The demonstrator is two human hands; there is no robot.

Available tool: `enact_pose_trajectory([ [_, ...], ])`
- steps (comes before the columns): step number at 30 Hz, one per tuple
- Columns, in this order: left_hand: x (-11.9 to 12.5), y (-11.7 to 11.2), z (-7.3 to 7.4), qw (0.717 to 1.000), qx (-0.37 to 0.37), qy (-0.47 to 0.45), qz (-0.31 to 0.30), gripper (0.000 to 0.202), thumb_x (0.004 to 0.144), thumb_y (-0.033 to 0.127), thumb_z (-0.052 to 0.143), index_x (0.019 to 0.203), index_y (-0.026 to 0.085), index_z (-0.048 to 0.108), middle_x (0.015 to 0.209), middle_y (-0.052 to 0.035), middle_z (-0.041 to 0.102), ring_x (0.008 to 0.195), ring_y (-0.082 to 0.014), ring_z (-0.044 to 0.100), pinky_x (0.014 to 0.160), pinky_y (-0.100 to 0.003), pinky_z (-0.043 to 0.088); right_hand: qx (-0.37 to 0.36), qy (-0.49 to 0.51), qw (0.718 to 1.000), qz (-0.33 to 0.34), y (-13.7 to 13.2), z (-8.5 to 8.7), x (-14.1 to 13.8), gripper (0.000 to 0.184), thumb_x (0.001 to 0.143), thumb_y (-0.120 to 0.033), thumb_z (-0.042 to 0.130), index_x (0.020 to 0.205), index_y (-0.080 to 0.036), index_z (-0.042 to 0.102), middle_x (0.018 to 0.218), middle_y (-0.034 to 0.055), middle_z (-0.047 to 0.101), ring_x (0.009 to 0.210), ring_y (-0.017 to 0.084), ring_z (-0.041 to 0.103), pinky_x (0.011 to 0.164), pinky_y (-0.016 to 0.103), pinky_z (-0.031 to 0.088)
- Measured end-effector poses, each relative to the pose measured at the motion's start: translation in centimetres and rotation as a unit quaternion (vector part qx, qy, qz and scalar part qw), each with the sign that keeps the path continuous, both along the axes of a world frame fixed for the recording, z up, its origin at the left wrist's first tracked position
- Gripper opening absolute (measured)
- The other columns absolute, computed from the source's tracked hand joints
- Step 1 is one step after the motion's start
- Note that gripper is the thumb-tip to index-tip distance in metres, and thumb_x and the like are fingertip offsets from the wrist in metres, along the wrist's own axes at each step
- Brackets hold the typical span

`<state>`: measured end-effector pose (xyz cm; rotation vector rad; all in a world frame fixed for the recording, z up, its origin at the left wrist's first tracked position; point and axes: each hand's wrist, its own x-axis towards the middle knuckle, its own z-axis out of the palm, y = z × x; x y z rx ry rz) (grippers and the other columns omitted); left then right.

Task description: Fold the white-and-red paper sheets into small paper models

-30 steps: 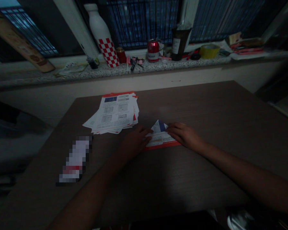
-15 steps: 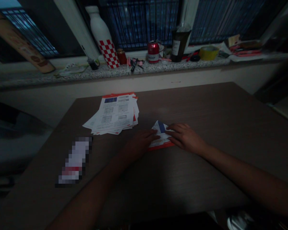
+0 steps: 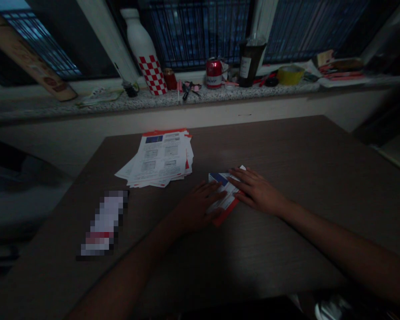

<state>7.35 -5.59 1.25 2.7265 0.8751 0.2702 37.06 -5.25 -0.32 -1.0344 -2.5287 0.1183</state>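
A folded sheet of paper point(image 3: 231, 202), white with a blue patch and a red-orange edge, lies tilted on the brown table. My left hand point(image 3: 200, 205) rests on its left part, palm down, fingers apart. On its upper right part lies my right hand point(image 3: 255, 189), fingers stretched out and slightly spread. Both hands cover portions of the sheet, so its full outline is hidden. To the left of them is a loose stack of printed papers point(image 3: 163, 158) with orange top edges.
A pixelated, phone-shaped object point(image 3: 103, 224) lies on the table point(image 3: 303, 178) at left. Along the granite windowsill point(image 3: 166, 101) stand a white bottle with red checks point(image 3: 150, 66), a red can point(image 3: 214, 73), a dark cup point(image 3: 248, 64) and yellow tape point(image 3: 290, 74).
The folded paper has turned on the table, its red edge now slanting up to the right. My left hand has shifted slightly down and spread its fingers; my right hand has barely moved.
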Motion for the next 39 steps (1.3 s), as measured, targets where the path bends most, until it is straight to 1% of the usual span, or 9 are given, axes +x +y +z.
enact_pose_trajectory([
  [4,0.4,-0.6,0.2,0.999,0.022,0.003,0.031,0.048,0.112,0.048,0.046,0.157,0.030,0.054,0.164,-0.0104,0.050,0.153,-0.0292,0.046,0.128,-0.056,0.033,-0.007,0.020,1.000,0.010,-0.1,0.7,0.2,0.051,0.107,-0.034,0.060,0.157,-0.028,0.054,0.165,0.0134,0.051,0.154,0.034,0.045,0.125,0.065,0.039],
  [7,0.9,-1.0,0.0,0.998,0.044,-0.008,0.039,0.050,0.111,0.050,0.048,0.156,0.029,0.054,0.159,-0.0122,0.054,0.152,-0.0324,0.045,0.127,-0.059,0.034,-0.033,0.042,0.998,0.032,-0.4,0.9,0.2,0.043,0.107,-0.030,0.059,0.151,-0.030,0.061,0.159,0.0104,0.058,0.148,0.031,0.054,0.120,0.059,0.048],
  [9,1.1,-1.1,-0.2,0.998,0.046,-0.009,0.038,0.054,0.110,0.051,0.051,0.157,0.027,0.052,0.156,-0.0141,0.056,0.150,-0.0345,0.047,0.124,-0.060,0.038,-0.051,0.045,0.997,0.044,-0.5,0.7,0.2,0.042,0.108,-0.029,0.059,0.150,-0.030,0.062,0.158,0.0092,0.060,0.145,0.029,0.057,0.119,0.055,0.051],
  [13,1.2,-1.1,-0.2,0.999,0.036,-0.002,0.039,0.058,0.107,0.048,0.058,0.160,0.025,0.049,0.157,-0.0152,0.055,0.147,-0.0356,0.049,0.117,-0.056,0.047,-0.065,0.029,0.996,0.053,-0.6,0.3,0.2,0.045,0.109,-0.030,0.058,0.153,-0.029,0.059,0.161,0.0092,0.057,0.146,0.028,0.056,0.122,0.053,0.048],
  [17,1.0,-1.0,-0.3,0.999,0.017,-0.008,0.044,0.061,0.104,0.049,0.064,0.156,0.020,0.052,0.159,-0.0157,0.055,0.147,-0.0346,0.051,0.118,-0.054,0.048,-0.067,0.028,0.996,0.056,-0.6,0.0,0.2,0.046,0.108,-0.031,0.060,0.154,-0.030,0.058,0.162,0.0086,0.056,0.147,0.029,0.056,0.121,0.055,0.049],
  [24,1.2,-1.4,-0.3,0.998,0.019,-0.017,0.057,0.061,0.102,0.052,0.067,0.153,0.020,0.056,0.157,-0.0157,0.057,0.146,-0.0343,0.053,0.119,-0.053,0.049,-0.065,0.034,0.996,0.050,-0.7,0.0,0.1,0.045,0.107,-0.030,0.062,0.152,-0.030,0.060,0.160,0.0090,0.058,0.146,0.029,0.056,0.121,0.054,0.049],
  [31,1.1,-1.3,-0.3,0.998,0.011,-0.019,0.054,0.060,0.101,0.050,0.068,0.154,0.023,0.056,0.158,-0.0132,0.056,0.146,-0.0335,0.053,0.119,-0.053,0.049,-0.059,0.010,0.997,0.055,-0.7,-0.3,0.1,0.047,0.109,-0.030,0.057,0.157,-0.029,0.054,0.165,0.0081,0.053,0.151,0.029,0.050,0.124,0.058,0.044],
  [34,1.1,-1.3,-0.1,0.998,0.017,-0.019,0.050,0.059,0.102,0.050,0.068,0.153,0.022,0.057,0.156,-0.0133,0.058,0.145,-0.0333,0.053,0.118,-0.053,0.049,-0.062,0.000,0.996,0.058,-0.6,-0.4,0.2,0.047,0.110,-0.030,0.054,0.157,-0.029,0.053,0.167,0.0081,0.050,0.152,0.029,0.049,0.124,0.058,0.044],
  [39,1.2,-1.4,0.1,0.998,0.023,-0.024,0.049,0.059,0.102,0.050,0.067,0.151,0.019,0.057,0.152,-0.0145,0.060,0.143,-0.0328,0.055,0.116,-0.052,0.051,-0.064,0.004,0.996,0.062,-0.6,-0.5,0.3,0.050,0.110,-0.030,0.054,0.159,-0.032,0.050,0.168,0.0063,0.049,0.153,0.029,0.047,0.124,0.058,0.043],
])
